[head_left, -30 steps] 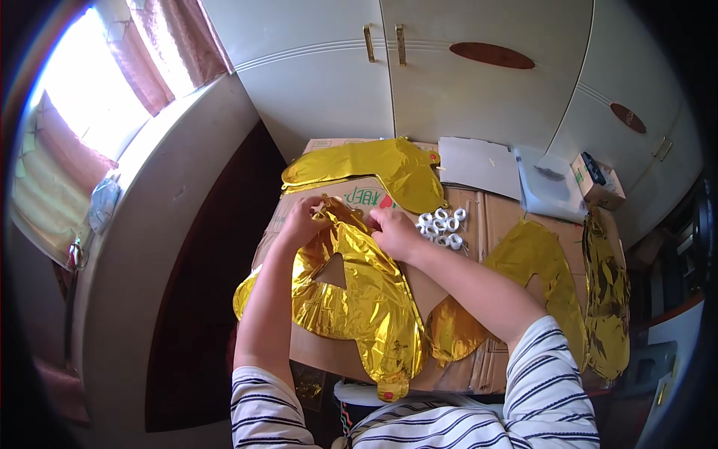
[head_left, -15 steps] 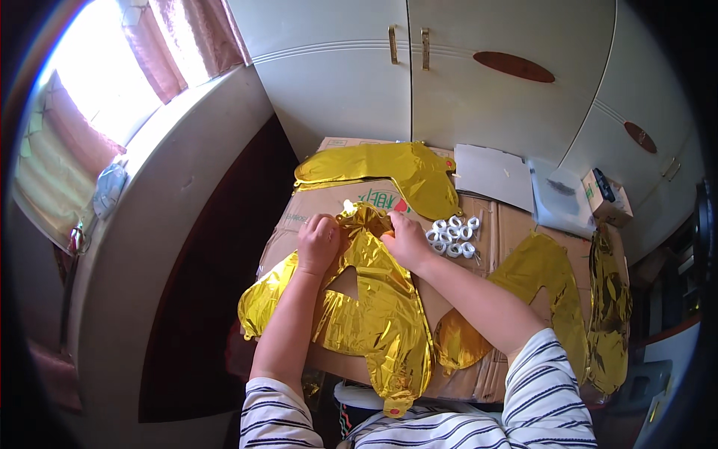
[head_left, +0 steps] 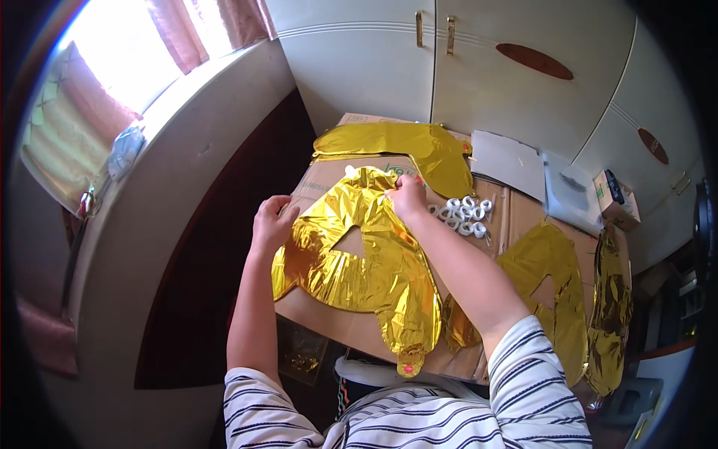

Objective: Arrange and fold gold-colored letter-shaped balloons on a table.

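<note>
A gold foil balloon shaped like the letter A (head_left: 374, 277) lies flat in front of me, with a triangular hole in its middle and a small red mark on its lower tab. Near its top, my right hand (head_left: 409, 196) is closed on the foil edge. My left hand (head_left: 275, 219) is beside the balloon's left edge, fingers half curled with a gap to the thumb; no foil shows between them. Several small white ribbon rolls (head_left: 465, 215) sit just right of my right hand. Beneath everything is flattened cardboard (head_left: 329, 320).
Another gold foil balloon (head_left: 430, 150) lies at the back. Two more, a flat one (head_left: 550, 254) and a narrow crumpled one (head_left: 607, 314), lie to the right. A pale sheet (head_left: 508, 165), a clear plastic sleeve (head_left: 570, 198) and a small box (head_left: 617, 202) are at the back right. Cupboard doors (head_left: 359, 67) stand behind.
My left hand has left the balloon's top and moved left and outward. The gathered foil at the top now lies spread flatter, and my right hand stays there. The view has shifted slightly.
</note>
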Motion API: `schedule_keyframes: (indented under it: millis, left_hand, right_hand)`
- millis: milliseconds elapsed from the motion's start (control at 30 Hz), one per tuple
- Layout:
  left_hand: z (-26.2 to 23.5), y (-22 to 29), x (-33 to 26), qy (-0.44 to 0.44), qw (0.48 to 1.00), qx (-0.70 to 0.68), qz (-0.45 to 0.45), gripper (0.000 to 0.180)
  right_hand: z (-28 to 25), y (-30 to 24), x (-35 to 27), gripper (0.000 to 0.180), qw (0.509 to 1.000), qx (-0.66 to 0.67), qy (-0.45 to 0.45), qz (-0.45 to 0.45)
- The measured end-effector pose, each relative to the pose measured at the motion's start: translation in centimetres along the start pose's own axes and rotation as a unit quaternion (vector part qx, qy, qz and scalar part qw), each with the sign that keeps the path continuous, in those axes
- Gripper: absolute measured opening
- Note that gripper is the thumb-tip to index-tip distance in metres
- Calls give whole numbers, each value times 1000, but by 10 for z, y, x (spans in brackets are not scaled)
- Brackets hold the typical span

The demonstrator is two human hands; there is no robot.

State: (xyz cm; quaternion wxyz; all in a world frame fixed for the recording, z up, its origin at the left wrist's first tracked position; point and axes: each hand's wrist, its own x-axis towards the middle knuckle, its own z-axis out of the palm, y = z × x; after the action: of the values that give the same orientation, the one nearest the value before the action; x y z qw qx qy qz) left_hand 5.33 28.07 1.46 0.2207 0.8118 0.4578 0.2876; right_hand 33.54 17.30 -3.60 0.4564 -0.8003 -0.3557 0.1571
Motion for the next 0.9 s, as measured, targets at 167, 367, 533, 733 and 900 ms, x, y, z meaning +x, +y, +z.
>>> schedule_keyframes:
  millis: [167, 367, 533, 733, 900]
  left_hand:
    - [-30, -15, -49, -58, 995, 71, -44, 39]
    - [-24, -16, -73, -77, 989, 121, -17, 31]
    - [-18, -28, -99, -2, 984, 171, 57, 49]
    - [1, 89, -186, -179, 951, 53, 244, 81]
    - [30, 96, -184, -168, 955, 28, 245, 68]
  right_hand:
    - [7, 4, 7, 32, 1000, 5, 28, 0]
    - [-20, 4, -15, 50, 999, 13, -22, -48]
    - [-114, -35, -114, 54, 972, -18, -221, -79]
    - [-155, -5, -203, 52, 948, -165, -252, -106]
    - [-127, 30, -236, 52, 941, -201, -118, -244]
